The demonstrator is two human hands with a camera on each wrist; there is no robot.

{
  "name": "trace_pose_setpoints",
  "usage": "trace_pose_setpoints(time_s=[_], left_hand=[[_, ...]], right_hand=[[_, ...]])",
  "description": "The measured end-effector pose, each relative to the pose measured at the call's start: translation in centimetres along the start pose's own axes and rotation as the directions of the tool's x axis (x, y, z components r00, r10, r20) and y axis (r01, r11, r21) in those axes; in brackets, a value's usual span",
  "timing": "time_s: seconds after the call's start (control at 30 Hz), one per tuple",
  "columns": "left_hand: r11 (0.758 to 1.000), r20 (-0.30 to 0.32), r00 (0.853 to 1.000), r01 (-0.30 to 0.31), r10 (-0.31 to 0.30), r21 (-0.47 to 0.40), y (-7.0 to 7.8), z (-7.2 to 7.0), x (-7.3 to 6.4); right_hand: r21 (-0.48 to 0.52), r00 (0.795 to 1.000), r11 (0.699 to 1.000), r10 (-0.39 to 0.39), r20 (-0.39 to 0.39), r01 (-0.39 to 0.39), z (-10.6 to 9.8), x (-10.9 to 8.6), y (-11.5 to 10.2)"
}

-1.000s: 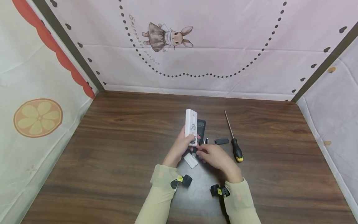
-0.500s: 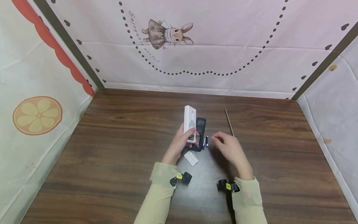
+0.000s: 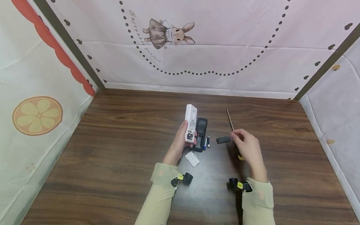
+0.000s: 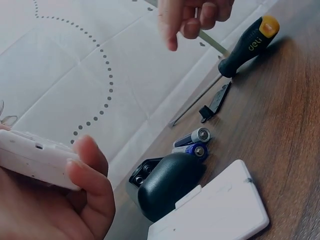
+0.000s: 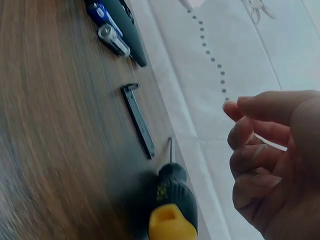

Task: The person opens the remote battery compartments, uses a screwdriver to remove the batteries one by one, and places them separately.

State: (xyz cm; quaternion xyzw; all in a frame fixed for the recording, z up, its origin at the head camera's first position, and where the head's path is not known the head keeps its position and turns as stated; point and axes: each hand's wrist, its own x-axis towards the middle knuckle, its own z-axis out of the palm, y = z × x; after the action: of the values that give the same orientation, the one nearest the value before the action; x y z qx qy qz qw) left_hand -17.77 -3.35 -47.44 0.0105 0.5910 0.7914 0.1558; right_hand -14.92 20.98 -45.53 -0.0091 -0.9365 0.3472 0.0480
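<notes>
My left hand (image 3: 180, 142) grips a white remote control (image 3: 191, 120), its printed back up and its battery compartment uncovered at the near end. Beside it on the table lies a black remote control (image 3: 201, 126), also with its compartment bare. Two AA-type batteries (image 3: 208, 142), one blue and one dark with silver, lie along its right side. My right hand (image 3: 248, 147) hovers above a screwdriver (image 5: 172, 200) with a black and yellow handle; its fingers are loosely curled and hold nothing. The black battery cover (image 3: 223, 140) lies just left of that hand.
A white battery cover (image 3: 192, 159) lies on the wooden table (image 3: 126, 150) near my left wrist. Fabric walls (image 3: 225, 40) close off the back and both sides. The screwdriver's shaft (image 3: 229, 118) points toward the back wall.
My right hand has moved right, away from the batteries and the remotes, to above the screwdriver. My left thumb has shifted off the white remote's compartment, which now shows.
</notes>
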Motion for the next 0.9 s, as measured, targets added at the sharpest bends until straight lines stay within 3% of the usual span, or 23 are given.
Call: trace_pose_setpoints(time_s=[0.3, 0.5, 0.67, 0.9], left_hand=[[0.997, -0.013, 0.998, -0.069, 0.068, -0.026, -0.6, 0.0, 0.2], [0.991, -0.045, 0.995, -0.089, 0.094, 0.104, -1.0, 0.1, 0.6], [0.972, -0.085, 0.992, -0.067, 0.088, 0.225, -1.3, 0.4, 0.8], [0.973, -0.082, 0.991, -0.082, 0.102, 0.216, -0.9, 0.7, 0.5]], right_hand=[[0.003, 0.998, 0.998, 0.058, 0.007, -0.058, -0.9, 0.0, 1.2], [0.012, 0.996, 0.996, 0.084, 0.017, -0.084, -0.9, 0.0, 1.6], [0.012, 0.996, 0.996, 0.085, 0.022, -0.085, -0.8, 0.0, 1.7], [0.011, 0.996, 0.996, 0.085, 0.024, -0.085, -1.0, 0.0, 1.7]])
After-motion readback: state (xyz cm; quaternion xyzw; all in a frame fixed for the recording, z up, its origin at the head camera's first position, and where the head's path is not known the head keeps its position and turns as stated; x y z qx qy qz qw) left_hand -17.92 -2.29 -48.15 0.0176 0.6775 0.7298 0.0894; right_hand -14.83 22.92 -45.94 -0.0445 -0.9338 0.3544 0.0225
